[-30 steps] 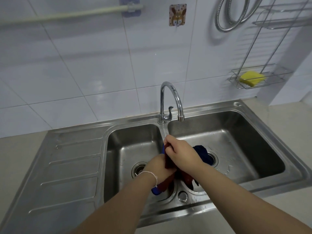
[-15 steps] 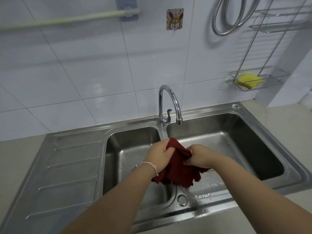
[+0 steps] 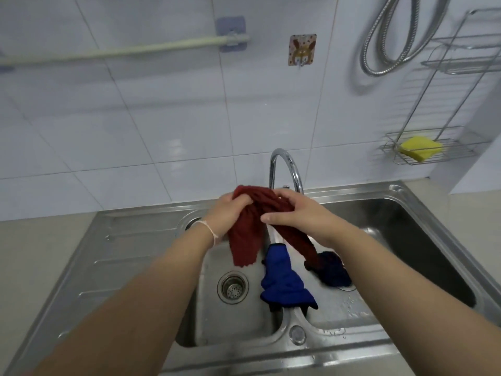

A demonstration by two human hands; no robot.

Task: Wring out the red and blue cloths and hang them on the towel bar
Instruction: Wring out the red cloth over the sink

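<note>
Both our hands grip the red cloth above the sink: our left hand clenches one bunched end, our right hand closes on the other, and the two tails hang down. Beneath them, the blue cloth lies draped over the divider between the basins. Up on the tiled wall, the towel bar hangs bare.

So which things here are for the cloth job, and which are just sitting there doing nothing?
For the job:
- red cloth, held by the left hand and the right hand
- blue cloth, draped over the sink divider
- towel bar on the wall

Just sitting there:
- yellow sponge in the wire rack
- shower hose
- bunny hook
- faucet
</note>
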